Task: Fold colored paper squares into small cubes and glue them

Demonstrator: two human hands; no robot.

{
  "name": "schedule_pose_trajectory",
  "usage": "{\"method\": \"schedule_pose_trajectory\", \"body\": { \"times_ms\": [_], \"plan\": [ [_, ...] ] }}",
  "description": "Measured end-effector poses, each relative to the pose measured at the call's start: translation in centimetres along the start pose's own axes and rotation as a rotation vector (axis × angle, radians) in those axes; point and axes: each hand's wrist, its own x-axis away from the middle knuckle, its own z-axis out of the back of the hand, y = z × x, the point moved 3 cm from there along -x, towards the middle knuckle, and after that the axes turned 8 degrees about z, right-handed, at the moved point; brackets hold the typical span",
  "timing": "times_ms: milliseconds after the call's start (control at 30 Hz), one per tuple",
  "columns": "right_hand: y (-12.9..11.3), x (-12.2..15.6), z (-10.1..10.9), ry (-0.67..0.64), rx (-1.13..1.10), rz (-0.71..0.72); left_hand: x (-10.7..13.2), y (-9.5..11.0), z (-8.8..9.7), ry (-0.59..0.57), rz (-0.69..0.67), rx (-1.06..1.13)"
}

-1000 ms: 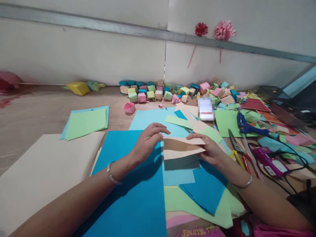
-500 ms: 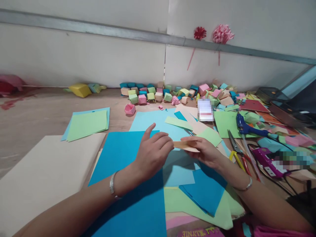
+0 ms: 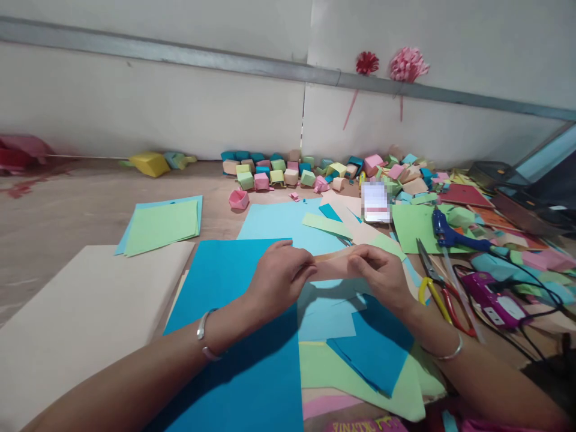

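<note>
Between my two hands stretches a small peach piece of paper (image 3: 333,267), bent along its upper edge. My left hand (image 3: 281,273) pinches its left end, thumb below the curled fingers. At the other end, my right hand (image 3: 382,273) grips the paper between thumb and fingers. Both hands are above the table, over a large blue sheet (image 3: 243,360) and a light blue sheet (image 3: 324,318). Smaller dark blue pieces (image 3: 373,354) lie below my right hand, on top of light green paper (image 3: 360,375).
Small folded paper boxes (image 3: 276,174) line the wall. To the right lie scissors (image 3: 429,270), a red-and-yellow-handled tool (image 3: 443,300), a blue glue gun (image 3: 454,234) and a purple power strip (image 3: 492,297) with cables. A phone (image 3: 376,202) stands behind. Peach sheets (image 3: 99,312) and green sheets (image 3: 162,227) lie left.
The peach paper has turned so that its broad face shows. My left hand's raised finger has come down, and my right thumb now presses on the near face.
</note>
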Motion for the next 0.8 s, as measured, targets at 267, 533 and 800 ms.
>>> {"method": "schedule_pose_trajectory", "body": {
  "times_ms": [267,533,800],
  "plan": [
    [0.5,0.3,0.1,0.069,-0.008,-0.058,-0.1,0.1,0.2,-0.058,0.39,0.453],
    [1.3,0.5,-0.1,0.167,-0.092,-0.098,-0.3,-0.4,0.1,-0.086,0.389,0.433],
    [1.1,0.3,0.0,0.059,0.05,-0.048,-0.7,-1.0,0.5,-0.095,0.398,0.392]
  ]
}}
